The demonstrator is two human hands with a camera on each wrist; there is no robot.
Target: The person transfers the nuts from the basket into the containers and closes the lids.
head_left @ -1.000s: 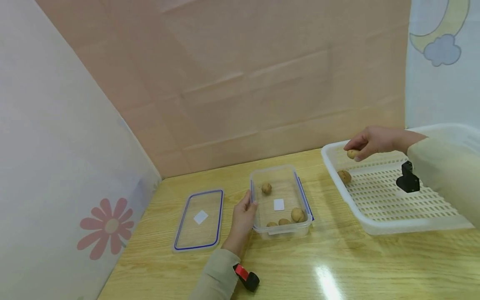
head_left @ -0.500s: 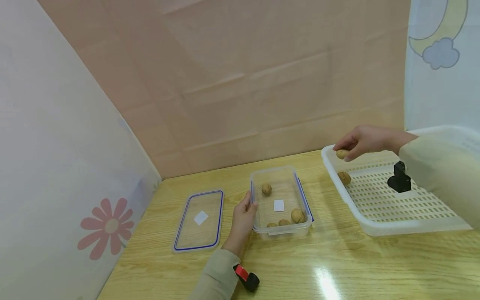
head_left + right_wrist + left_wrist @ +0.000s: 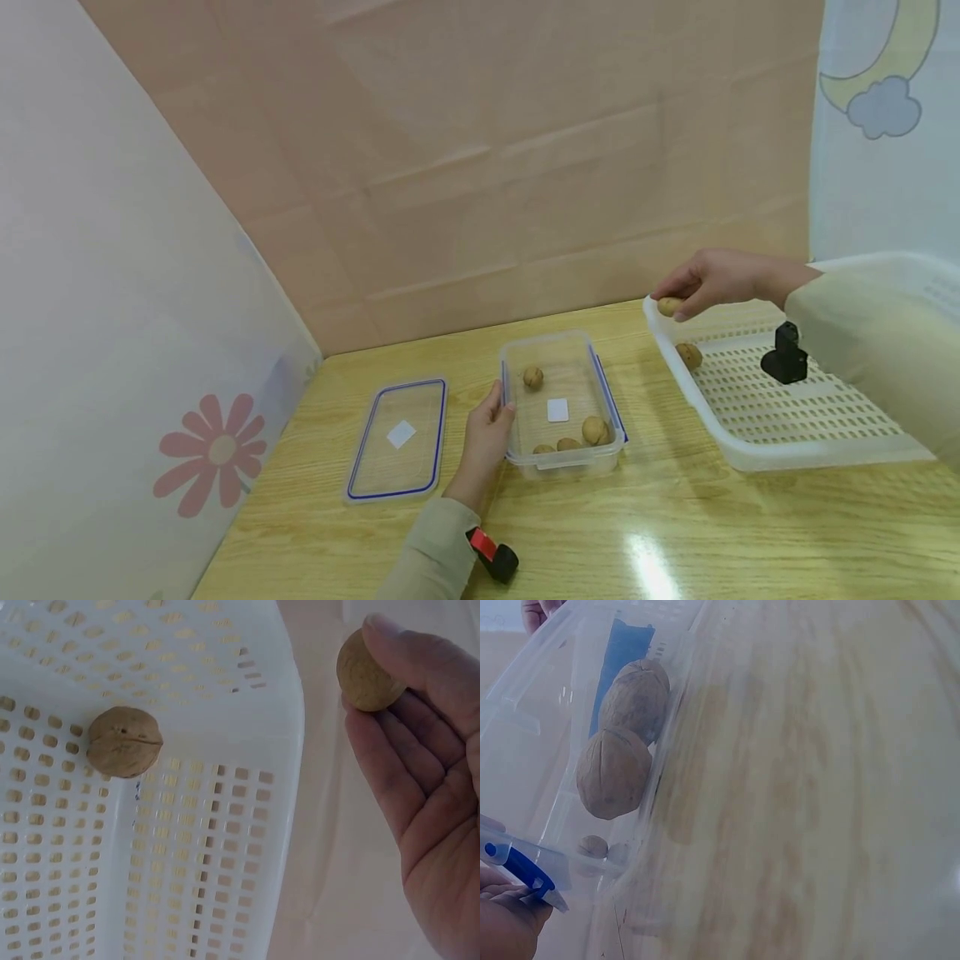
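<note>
Peach backdrop, pale wooden desk (image 3: 675, 533). My right hand (image 3: 720, 279) pinches a small round tan walnut (image 3: 668, 306) in its fingers (image 3: 405, 671), above the far-left corner of the white perforated plastic tray (image 3: 787, 454); one walnut stays in the tray (image 3: 689, 356). My left hand (image 3: 486, 437) rests straight-fingered against the clear blue-trimmed plastic box (image 3: 561, 462), four walnuts inside. Best: keep the pinch firm, clear the rim, steady the box. Against the earlier frame, hand and walnut have moved left, past the corner.
</note>
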